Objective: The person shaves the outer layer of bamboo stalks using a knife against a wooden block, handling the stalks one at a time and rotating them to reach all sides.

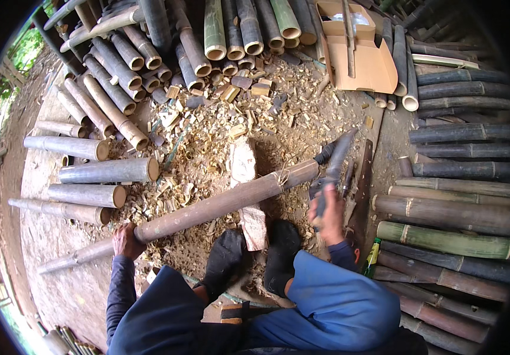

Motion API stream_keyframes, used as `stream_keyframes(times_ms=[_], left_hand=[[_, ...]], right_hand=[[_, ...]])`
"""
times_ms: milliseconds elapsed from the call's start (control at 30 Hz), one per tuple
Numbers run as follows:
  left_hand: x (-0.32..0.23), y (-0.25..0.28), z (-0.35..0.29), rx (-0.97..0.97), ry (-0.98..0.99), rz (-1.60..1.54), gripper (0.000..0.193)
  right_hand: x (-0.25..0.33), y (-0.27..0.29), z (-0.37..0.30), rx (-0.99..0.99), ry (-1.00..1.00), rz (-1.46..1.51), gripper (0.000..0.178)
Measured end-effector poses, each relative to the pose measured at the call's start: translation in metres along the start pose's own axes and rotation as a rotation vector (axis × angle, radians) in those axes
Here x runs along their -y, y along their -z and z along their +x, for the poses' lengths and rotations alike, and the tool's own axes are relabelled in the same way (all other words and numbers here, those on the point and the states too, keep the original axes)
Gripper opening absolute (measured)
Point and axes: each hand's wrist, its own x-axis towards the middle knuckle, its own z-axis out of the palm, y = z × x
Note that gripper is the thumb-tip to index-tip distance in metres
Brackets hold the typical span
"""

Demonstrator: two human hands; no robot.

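A long brown bamboo pole (207, 207) lies slanted across a pale wooden block (248, 171), its right end higher in the picture. My left hand (127, 241) is closed around the pole's lower left part. Near the pole's right end, my right hand (329, 216) grips the dark handle of a large knife (340, 157). The blade points up and away and is smeared by motion, so its exact shape is unclear. A dark handle-like thing (325, 153) lies beside the blade. A thin tie (281, 177) shows around the pole near its right end.
Wood chips (207, 130) cover the ground. Cut bamboo lengths (110, 168) lie at left, with more (249, 29) at the far side and a stack (450, 207) at right. An opened cardboard box (364, 71) and a green bottle (372, 257) are near. My dark-socked feet (225, 257) flank the block.
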Motion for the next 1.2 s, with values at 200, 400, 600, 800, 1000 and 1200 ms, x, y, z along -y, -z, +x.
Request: stream_keyframes(times_ms=[200, 400, 600, 800, 1000, 1200], left_hand=[[0.002, 0.006, -0.005, -0.008, 0.039, 0.009, 0.041], [-0.006, 0.008, -0.001, 0.018, 0.031, -0.008, 0.044], [0.013, 0.005, -0.008, 0.006, 0.027, 0.01, 0.042], [-0.004, 0.009, 0.0, 0.039, 0.03, 0.026, 0.042], [0.008, 0.008, 0.0, 0.028, 0.015, -0.013, 0.046], [-0.021, 0.009, 0.008, 0.004, 0.03, -0.02, 0.039]], right_hand=[[0.008, -0.015, -0.022, 0.37, -0.124, -0.261, 0.045], [0.005, -0.029, -0.023, 0.119, -0.123, 0.042, 0.041], [0.001, -0.035, -0.027, 0.321, -0.083, -0.225, 0.043], [-0.033, -0.021, -0.011, 0.251, -0.057, -0.048, 0.05], [-0.034, -0.085, -0.052, 0.558, 0.114, -0.695, 0.04], [0.028, -0.029, -0.02, 0.105, 0.223, -0.106, 0.048]])
